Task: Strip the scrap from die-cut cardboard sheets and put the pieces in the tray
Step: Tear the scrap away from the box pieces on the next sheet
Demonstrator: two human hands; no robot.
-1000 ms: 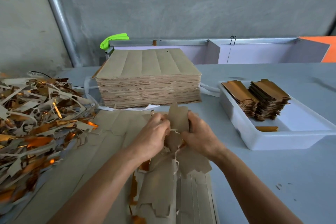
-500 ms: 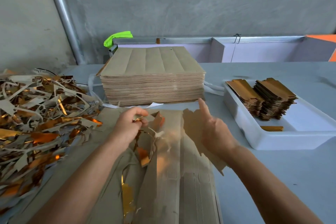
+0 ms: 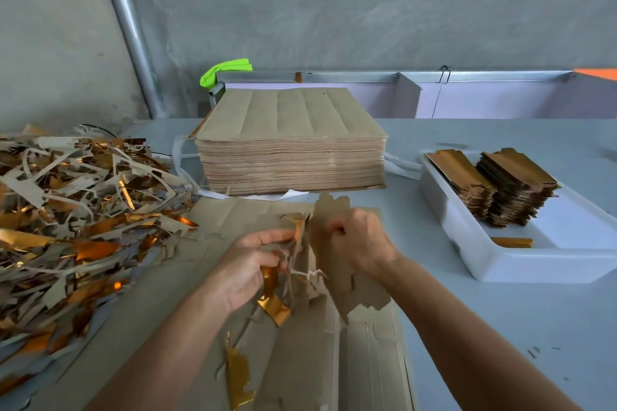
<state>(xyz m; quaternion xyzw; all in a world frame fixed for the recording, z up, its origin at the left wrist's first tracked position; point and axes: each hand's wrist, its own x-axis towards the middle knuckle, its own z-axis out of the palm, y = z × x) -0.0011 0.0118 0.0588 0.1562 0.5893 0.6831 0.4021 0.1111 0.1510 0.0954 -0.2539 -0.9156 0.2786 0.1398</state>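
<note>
Over grey tabletop [image 3: 500,327], both hands' grips pinch ragged kraft sheet [image 3: 334,264].

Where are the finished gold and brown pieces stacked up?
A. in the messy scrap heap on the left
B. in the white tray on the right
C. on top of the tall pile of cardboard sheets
B: two stacks of finished pieces stand inside the white tray at the right of the table, while the tall pile of sheets has nothing on its top.

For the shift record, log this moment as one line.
left hand: grips scrap strip | right hand: grips brown die-cut cardboard piece | white plastic tray: two stacks
</note>
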